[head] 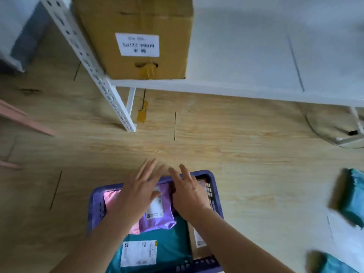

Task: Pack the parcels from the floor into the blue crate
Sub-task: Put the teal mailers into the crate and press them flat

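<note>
Blue crate (96, 205) of purple, pink, teal parcels (157, 223) (labels (137, 253) up); left hand (137, 194), right hand (190, 194) flat, empty.

**What I see around me**

A big brown box (137, 20) sits on a white shelf (256, 56) in front of me. The box has a white label (137, 44) and a bit of yellow tape (148, 71) low on its side. A white post (92, 67) with holes holds the shelf up. A yellow tag (142, 113) lies by its foot on the wood floor (216, 138). Pink bars (23, 119) are on my left. A round flat stand (331, 127) is far right.
</note>
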A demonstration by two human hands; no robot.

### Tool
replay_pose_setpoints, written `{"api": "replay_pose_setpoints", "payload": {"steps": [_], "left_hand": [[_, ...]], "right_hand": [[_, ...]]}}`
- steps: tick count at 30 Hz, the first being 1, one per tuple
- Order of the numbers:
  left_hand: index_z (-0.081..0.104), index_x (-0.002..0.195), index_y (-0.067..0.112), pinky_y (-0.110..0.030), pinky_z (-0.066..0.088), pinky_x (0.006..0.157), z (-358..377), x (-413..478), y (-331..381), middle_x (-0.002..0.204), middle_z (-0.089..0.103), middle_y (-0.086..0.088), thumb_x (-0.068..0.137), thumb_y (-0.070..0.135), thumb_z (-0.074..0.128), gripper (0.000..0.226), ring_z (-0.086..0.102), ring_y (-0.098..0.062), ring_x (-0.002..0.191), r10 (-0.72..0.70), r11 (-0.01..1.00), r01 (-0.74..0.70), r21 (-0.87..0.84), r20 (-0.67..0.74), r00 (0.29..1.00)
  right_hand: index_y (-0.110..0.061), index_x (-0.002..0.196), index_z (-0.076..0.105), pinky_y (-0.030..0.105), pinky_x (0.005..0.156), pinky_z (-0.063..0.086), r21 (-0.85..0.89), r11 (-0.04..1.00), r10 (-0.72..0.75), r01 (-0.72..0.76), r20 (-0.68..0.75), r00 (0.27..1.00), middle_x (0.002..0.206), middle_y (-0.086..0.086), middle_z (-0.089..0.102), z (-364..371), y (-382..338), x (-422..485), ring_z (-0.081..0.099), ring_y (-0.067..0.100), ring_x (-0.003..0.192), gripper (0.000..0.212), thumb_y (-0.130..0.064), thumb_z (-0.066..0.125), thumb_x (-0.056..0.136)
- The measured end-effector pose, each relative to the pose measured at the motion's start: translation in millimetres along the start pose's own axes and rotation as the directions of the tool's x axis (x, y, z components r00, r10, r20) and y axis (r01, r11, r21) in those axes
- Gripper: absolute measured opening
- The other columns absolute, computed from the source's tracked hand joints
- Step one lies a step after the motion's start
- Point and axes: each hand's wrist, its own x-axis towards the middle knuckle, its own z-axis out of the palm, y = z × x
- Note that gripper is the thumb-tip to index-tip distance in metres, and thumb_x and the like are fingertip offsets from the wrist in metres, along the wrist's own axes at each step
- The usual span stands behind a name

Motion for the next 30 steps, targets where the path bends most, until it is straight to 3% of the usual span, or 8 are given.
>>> {"api": "replay_pose_setpoints", "payload": {"steps": [3, 8, 9, 11, 13, 18, 22, 30], "left_hand": [[0.045, 0.129, 0.020, -0.049, 0.053, 0.079, -71, 12, 34, 0.132, 0.058, -0.014, 0.044, 0.031, 0.093, 0.098, 0.059, -0.034, 0.117, 0.050, 0.998, -0.049, 0.033, -0.039, 0.998], [0.058, 0.128, 0.017, -0.052, 0.051, 0.086, -171, 15, 94, 0.136, 0.054, -0.012, 0.050, 0.026, 0.092, 0.085, 0.048, -0.030, 0.127, 0.196, 0.979, -0.190, 0.080, -0.075, 0.978], [0.051, 0.135, 0.019, -0.052, 0.049, 0.093, -192, 14, 108, 0.143, 0.047, -0.010, 0.058, 0.028, 0.088, 0.085, 0.037, -0.025, 0.133, 0.230, 0.971, -0.225, 0.083, -0.058, 0.971], [0.018, 0.149, 0.027, -0.048, 0.027, 0.114, -226, 9, 134, 0.157, 0.009, 0.000, 0.085, 0.033, 0.066, 0.080, 0.003, -0.018, 0.144, 0.285, 0.957, -0.285, 0.053, 0.008, 0.959], [0.001, 0.150, 0.031, -0.043, 0.006, 0.120, -255, -1, 156, 0.154, -0.014, 0.009, 0.097, 0.035, 0.045, 0.070, -0.013, -0.016, 0.146, 0.318, 0.948, -0.319, 0.004, 0.075, 0.945], [0.001, 0.151, 0.032, -0.038, 0.005, 0.120, -326, -30, 215, 0.158, -0.012, 0.008, 0.096, 0.034, 0.047, 0.072, -0.009, -0.015, 0.147, 0.425, 0.905, -0.421, -0.065, 0.059, 0.903], [0.005, 0.152, 0.029, -0.034, 0.011, 0.119, -364, -55, 264, 0.159, -0.009, 0.007, 0.096, 0.036, 0.047, 0.070, -0.004, -0.014, 0.147, 0.566, 0.824, -0.563, -0.058, 0.061, 0.822], [0.014, 0.151, 0.030, -0.031, 0.012, 0.117, -385, -83, 370, 0.159, 0.001, 0.009, 0.095, 0.040, 0.048, 0.066, 0.005, -0.012, 0.147, 0.726, 0.688, -0.720, -0.096, 0.103, 0.680]], "right_hand": [[-0.031, 0.149, 0.014, 0.039, 0.090, 0.049, 0.042, 0.999, 0.032, -0.029, -0.079, 0.996, 0.157, -0.001, 0.007, -62, 3, -47, 0.036, 0.027, 0.134, 0.073, -0.007, 0.048, 0.089], [-0.034, 0.149, 0.012, 0.037, 0.091, 0.047, 0.117, 0.983, 0.163, -0.139, -0.234, 0.958, 0.155, -0.001, 0.018, -141, 11, -140, 0.045, 0.027, 0.126, 0.076, -0.004, 0.046, 0.088], [-0.034, 0.149, 0.012, 0.036, 0.089, 0.047, 0.124, 0.979, 0.189, -0.161, -0.265, 0.945, 0.154, -0.001, 0.019, -152, 13, -160, 0.046, 0.027, 0.124, 0.075, -0.006, 0.047, 0.089], [-0.034, 0.149, 0.011, 0.035, 0.085, 0.049, 0.147, 0.969, 0.238, -0.200, -0.325, 0.915, 0.152, -0.002, 0.023, -171, 14, -200, 0.048, 0.026, 0.122, 0.074, -0.009, 0.049, 0.091], [-0.034, 0.149, 0.011, 0.034, 0.083, 0.049, 0.164, 0.958, 0.281, -0.236, -0.373, 0.884, 0.151, -0.002, 0.025, -187, 12, -240, 0.049, 0.025, 0.122, 0.073, -0.010, 0.048, 0.091], [-0.032, 0.148, 0.015, 0.033, 0.082, 0.049, 0.228, 0.929, 0.369, -0.291, -0.505, 0.781, 0.145, -0.001, 0.034, -211, 6, -333, 0.052, 0.024, 0.116, 0.072, -0.008, 0.047, 0.089], [-0.033, 0.148, 0.017, 0.029, 0.081, 0.047, 0.264, 0.901, 0.433, -0.345, -0.582, 0.688, 0.146, -0.002, 0.034, -218, 9, -405, 0.052, 0.022, 0.117, 0.069, -0.011, 0.049, 0.090], [-0.038, 0.147, 0.017, 0.029, 0.072, 0.048, 0.412, 0.771, 0.632, -0.486, -0.592, 0.500, 0.144, -0.008, 0.034, -197, 56, -522, 0.055, 0.019, 0.110, 0.070, -0.018, 0.052, 0.090]]}}
